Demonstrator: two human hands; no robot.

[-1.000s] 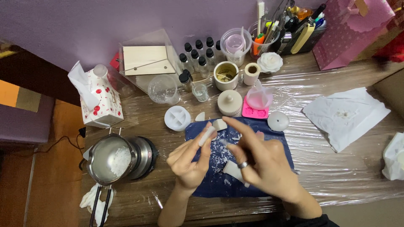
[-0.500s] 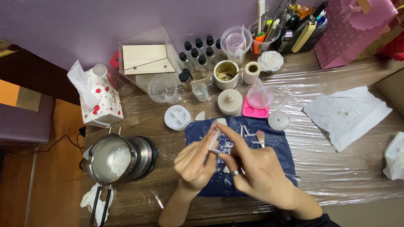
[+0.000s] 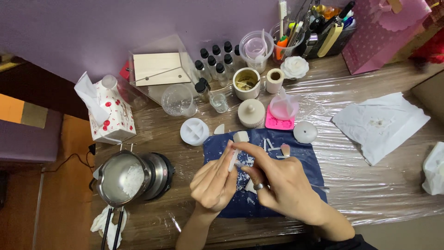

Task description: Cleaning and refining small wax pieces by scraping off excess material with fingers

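Both hands meet over the blue cloth [image 3: 303,159]: left hand [image 3: 213,181] and right hand [image 3: 282,185] pinch one small white piece [image 3: 232,161] between closed fingertips.

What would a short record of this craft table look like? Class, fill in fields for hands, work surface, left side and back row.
hands: left hand and right hand pinch a small white piece together
work surface: dark blue cloth strewn with white flakes, on a plastic-covered table
left side: metal pot holding white wax, tissue box
back row: dropper bottles, clear cup, pink mould
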